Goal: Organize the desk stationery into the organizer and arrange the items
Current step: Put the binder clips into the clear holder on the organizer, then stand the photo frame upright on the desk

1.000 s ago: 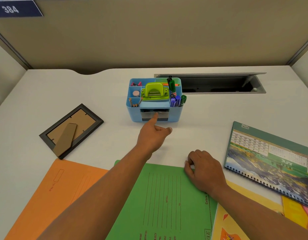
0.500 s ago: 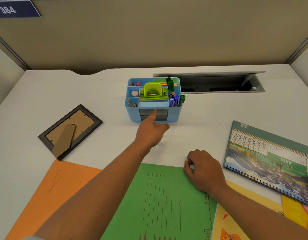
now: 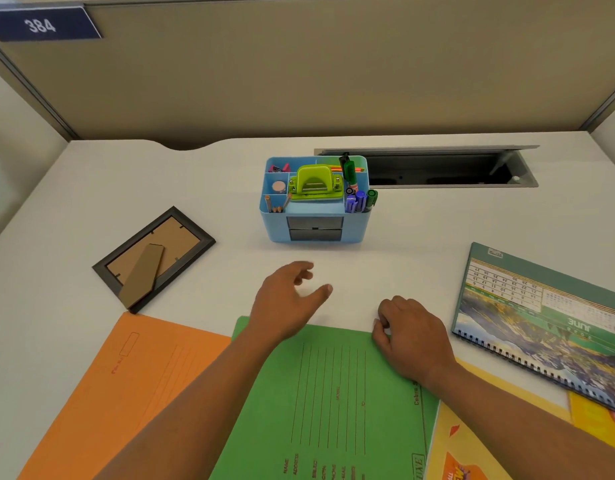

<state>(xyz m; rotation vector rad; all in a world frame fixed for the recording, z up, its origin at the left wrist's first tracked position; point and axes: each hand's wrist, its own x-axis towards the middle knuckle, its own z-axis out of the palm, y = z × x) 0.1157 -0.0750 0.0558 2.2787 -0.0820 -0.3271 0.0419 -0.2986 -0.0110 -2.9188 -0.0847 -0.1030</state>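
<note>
We counted one blue organizer [image 3: 314,216] on the white desk [image 3: 91,202], standing upright toward the far middle, with two dark drawers [image 3: 314,228] on its near face, both pushed in. One lime hole punch [image 3: 316,183] sat on top of it. Three markers [image 3: 360,199] stood in its near right compartment, two purple-blue and one green, and one larger green marker [image 3: 348,169] stood behind them. A few pencils [image 3: 275,206] leaned in the near left compartment; we could not count them surely.

Our two hands were both nearer than the organizer and well apart from it. Our left hand [image 3: 285,299] hovered over the bare desk just in front of the drawers, fingers loose and spread, grasping nothing. Our right hand [image 3: 410,336] lay on the far right corner of the one green folder [image 3: 333,410], fingers curled with their tips at its edge; we could not tell whether they pinched the edge or only rested there.

One orange folder [image 3: 126,386] lay to the left of the green one, and one yellow folder [image 3: 472,445] lay partly under it on the right. One picture frame [image 3: 153,258] lay face down on the left. One spiral calendar [image 3: 541,317] lay flat on the right. One open cable hatch [image 3: 437,168] sat just behind the organizer, to the right.
</note>
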